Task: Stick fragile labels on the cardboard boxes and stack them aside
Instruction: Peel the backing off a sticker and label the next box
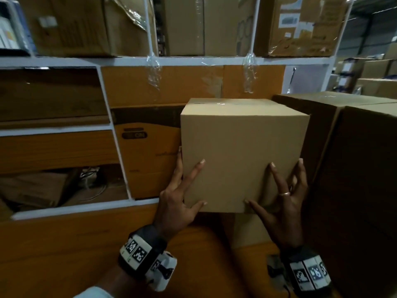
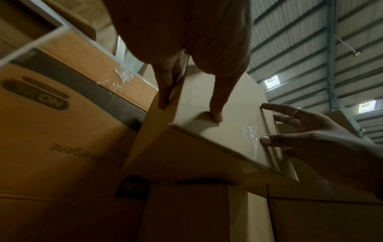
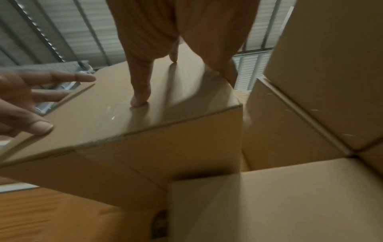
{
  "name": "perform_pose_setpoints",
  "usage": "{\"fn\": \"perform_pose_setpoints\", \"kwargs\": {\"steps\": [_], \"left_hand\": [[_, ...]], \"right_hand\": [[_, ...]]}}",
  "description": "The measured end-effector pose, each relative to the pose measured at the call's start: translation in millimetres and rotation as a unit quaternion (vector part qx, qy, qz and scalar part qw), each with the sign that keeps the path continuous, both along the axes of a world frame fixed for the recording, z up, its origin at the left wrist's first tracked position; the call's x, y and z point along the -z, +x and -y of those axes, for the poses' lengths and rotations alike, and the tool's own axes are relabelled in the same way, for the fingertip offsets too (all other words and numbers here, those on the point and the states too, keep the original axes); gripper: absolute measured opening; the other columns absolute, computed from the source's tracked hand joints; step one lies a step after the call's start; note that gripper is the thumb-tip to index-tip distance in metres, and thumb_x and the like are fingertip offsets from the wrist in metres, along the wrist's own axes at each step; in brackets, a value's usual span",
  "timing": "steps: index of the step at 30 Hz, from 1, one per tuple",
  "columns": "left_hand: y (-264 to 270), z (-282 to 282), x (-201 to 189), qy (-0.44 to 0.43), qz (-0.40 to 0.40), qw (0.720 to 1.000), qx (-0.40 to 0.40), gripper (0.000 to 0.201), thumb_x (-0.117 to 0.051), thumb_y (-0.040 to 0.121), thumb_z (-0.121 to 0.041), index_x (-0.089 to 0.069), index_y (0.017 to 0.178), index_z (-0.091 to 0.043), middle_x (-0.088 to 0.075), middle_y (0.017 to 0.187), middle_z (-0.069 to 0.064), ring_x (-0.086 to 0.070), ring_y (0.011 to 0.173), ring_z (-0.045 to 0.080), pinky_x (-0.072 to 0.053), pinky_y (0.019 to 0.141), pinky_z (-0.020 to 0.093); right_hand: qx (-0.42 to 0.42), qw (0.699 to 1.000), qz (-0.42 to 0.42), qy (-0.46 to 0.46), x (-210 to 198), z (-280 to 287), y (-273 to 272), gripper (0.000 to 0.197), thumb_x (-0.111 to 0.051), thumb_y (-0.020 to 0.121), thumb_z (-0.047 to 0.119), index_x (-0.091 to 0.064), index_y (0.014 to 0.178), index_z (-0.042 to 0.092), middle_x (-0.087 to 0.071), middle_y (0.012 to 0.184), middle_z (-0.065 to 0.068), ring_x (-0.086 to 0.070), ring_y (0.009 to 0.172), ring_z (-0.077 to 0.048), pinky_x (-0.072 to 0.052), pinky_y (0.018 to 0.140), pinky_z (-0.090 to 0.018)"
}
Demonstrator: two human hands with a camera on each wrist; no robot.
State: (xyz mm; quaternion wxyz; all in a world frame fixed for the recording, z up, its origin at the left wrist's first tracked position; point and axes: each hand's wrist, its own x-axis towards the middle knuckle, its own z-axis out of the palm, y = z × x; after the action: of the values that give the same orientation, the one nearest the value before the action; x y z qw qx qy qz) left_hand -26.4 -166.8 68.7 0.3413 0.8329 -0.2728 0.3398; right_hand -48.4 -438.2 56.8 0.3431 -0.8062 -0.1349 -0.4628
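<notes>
1. The white metal storage rack (image 1: 137, 60) packed with cartons is my landmark.
2. In front of it, the plain tan cardboard box (image 1: 242, 151) sits atop another box, beside darker stacked cartons (image 1: 352, 168).
3. My left hand (image 1: 175, 203) and right hand (image 1: 283, 203) press its sides with straight, spread fingers.
4. I see no label, so I reckon it's labelling next; that needs a sticker.

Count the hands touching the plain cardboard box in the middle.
2. The left hand presses straight fingers on the cardboard box's lower left corner and side; the right hand spreads fingers over its lower right corner. No others show.
</notes>
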Motion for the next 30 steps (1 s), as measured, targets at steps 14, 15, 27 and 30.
{"fn": "perform_pose_setpoints", "kwargs": {"steps": [14, 15, 27, 30], "left_hand": [[-204.2, -204.8, 7.2, 0.020, -0.061, 0.991, -0.113, 0.109, -0.092, 0.070, -0.033, -0.024, 0.153, -0.055, 0.002, 0.170, -0.010, -0.021, 0.147, 0.008, -0.035, 0.114, 0.031], [-220.0, -218.5, 11.7, 0.021, -0.074, 0.990, -0.117, 0.110, -0.092, 0.071, -0.033, -0.023, 0.152, -0.058, 0.003, 0.170, -0.014, -0.022, 0.148, 0.010, -0.035, 0.115, 0.031], [-321.5, -329.0, 75.1, 0.031, -0.130, 0.980, -0.149, 0.110, -0.090, 0.072, -0.038, -0.020, 0.155, -0.054, 0.009, 0.170, -0.013, -0.041, 0.142, 0.023, -0.045, 0.108, 0.029], [-318.6, -336.6, 88.2, 0.032, -0.157, 0.977, -0.144, 0.112, -0.090, 0.072, -0.034, -0.018, 0.154, -0.057, 0.013, 0.169, -0.016, -0.039, 0.144, 0.023, -0.046, 0.109, 0.032]], "right_hand": [[-0.119, 0.992, -0.036, -0.004, 12.1, -201.2, -144.2, 0.097, -0.094, 0.064, 0.018, -0.049, 0.149, 0.016, -0.002, 0.169, -0.017, -0.001, 0.159, -0.027, -0.018, 0.124, -0.052], [-0.130, 0.990, -0.047, -0.002, 17.9, -215.5, -156.2, 0.096, -0.093, 0.064, 0.020, -0.049, 0.149, 0.015, -0.001, 0.170, -0.015, 0.000, 0.159, -0.025, -0.016, 0.124, -0.052], [-0.227, 0.963, -0.144, 0.025, 90.0, -320.7, -231.1, 0.095, -0.095, 0.066, 0.010, -0.049, 0.149, 0.020, 0.005, 0.171, 0.001, -0.008, 0.159, -0.028, -0.030, 0.120, -0.060], [-0.221, 0.961, -0.164, 0.011, 106.9, -326.4, -226.5, 0.097, -0.095, 0.065, 0.009, -0.048, 0.148, 0.024, 0.005, 0.170, -0.001, -0.012, 0.157, -0.035, -0.032, 0.119, -0.063]]}}
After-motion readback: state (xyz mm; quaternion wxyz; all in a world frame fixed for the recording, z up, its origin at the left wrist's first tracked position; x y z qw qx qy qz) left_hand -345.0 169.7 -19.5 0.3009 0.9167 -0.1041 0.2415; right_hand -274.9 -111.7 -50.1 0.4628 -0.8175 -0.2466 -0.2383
